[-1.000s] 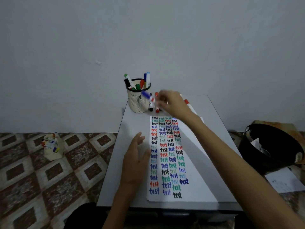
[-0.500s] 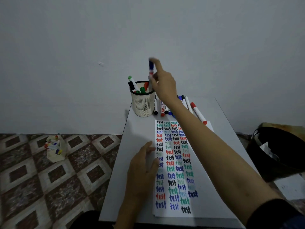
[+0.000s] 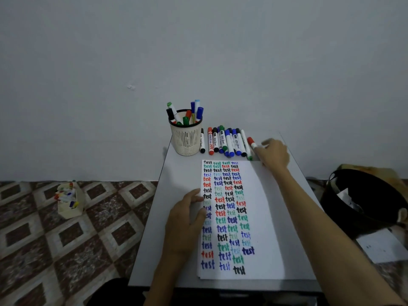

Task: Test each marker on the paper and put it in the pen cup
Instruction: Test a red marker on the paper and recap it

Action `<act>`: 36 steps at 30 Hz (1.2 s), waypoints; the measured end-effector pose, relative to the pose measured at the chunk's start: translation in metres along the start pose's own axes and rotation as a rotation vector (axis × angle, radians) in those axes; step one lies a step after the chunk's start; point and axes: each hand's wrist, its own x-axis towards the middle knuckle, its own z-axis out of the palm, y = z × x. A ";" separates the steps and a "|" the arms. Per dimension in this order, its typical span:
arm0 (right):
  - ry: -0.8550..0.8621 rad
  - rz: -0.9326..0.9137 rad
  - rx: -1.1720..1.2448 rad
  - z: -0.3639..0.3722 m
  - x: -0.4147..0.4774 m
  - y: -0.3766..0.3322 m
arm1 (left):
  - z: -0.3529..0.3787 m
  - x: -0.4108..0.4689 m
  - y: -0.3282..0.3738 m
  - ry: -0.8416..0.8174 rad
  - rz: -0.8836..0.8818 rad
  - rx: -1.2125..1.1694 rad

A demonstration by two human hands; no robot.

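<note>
Now that the blue marker (image 3: pixel 199 112) stands in the pen cup (image 3: pixel 186 138), the right hand (image 3: pixel 273 154) has crossed to the red-capped marker (image 3: pixel 251 142) ending the untested row (image 3: pixel 223 141), though blur hides whether its fingers grip it. The left hand (image 3: pixel 185 219) lies flat, fingers straight, on the paper (image 3: pixel 265 217), ready for another test.
</note>
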 end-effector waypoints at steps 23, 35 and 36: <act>-0.574 -0.135 1.088 -0.062 -0.220 -0.019 | -0.001 -0.021 0.025 -0.238 0.296 0.151; -0.641 -0.123 1.087 -0.063 -0.218 -0.022 | -0.005 -0.028 0.036 -0.304 0.337 0.072; -0.635 -0.124 1.090 -0.062 -0.218 -0.022 | -0.004 -0.027 0.036 -0.303 0.337 0.063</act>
